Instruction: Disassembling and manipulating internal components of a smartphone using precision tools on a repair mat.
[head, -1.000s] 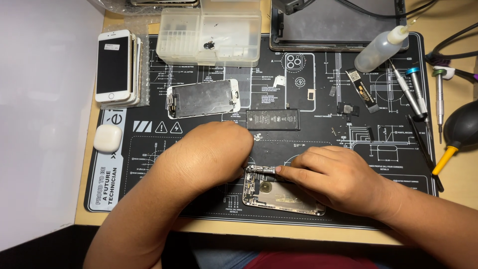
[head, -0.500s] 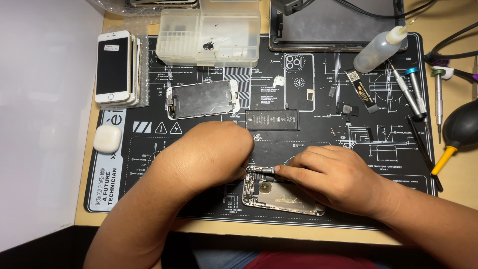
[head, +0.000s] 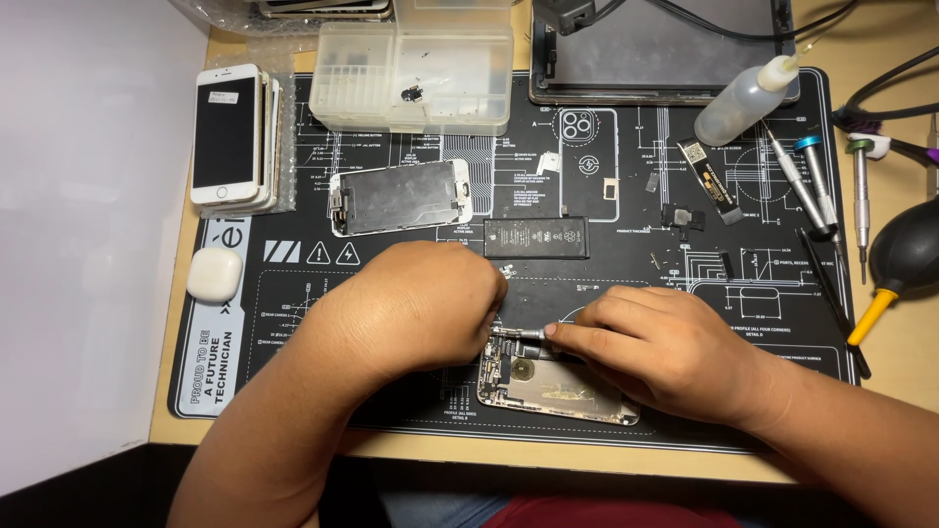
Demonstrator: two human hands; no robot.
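Opened phone chassis (head: 558, 391) lies flat near the front edge of the black repair mat (head: 685, 430), long side along that edge. Screen off, silver metal inner plate exposed, small round brass-coloured part and dark connectors at its left end; right end hidden under the right hand.

Left hand (head: 411, 308) curled into a loose fist, resting on the mat at the chassis's left end, fingertips tucked under and hidden; cannot tell what they grip. Right hand (head: 665, 347) fingers bunched, pinching a thin metal tool (head: 518, 333), tip pointing left at the chassis's upper left corner.

Black battery (head: 536, 238) lies mid-mat, just behind the hands. Detached screen panel (head: 396, 198), back side up, is left of the battery. Clear plastic parts box (head: 416, 68) at the mat's back edge. Stack of phones (head: 230, 137) at the back left corner, white earbud case (head: 214, 274) on the left edge. Squeeze bottle (head: 748, 98) and screwdrivers (head: 812, 186) at the back right; black air blower (head: 905, 254) off the right edge.
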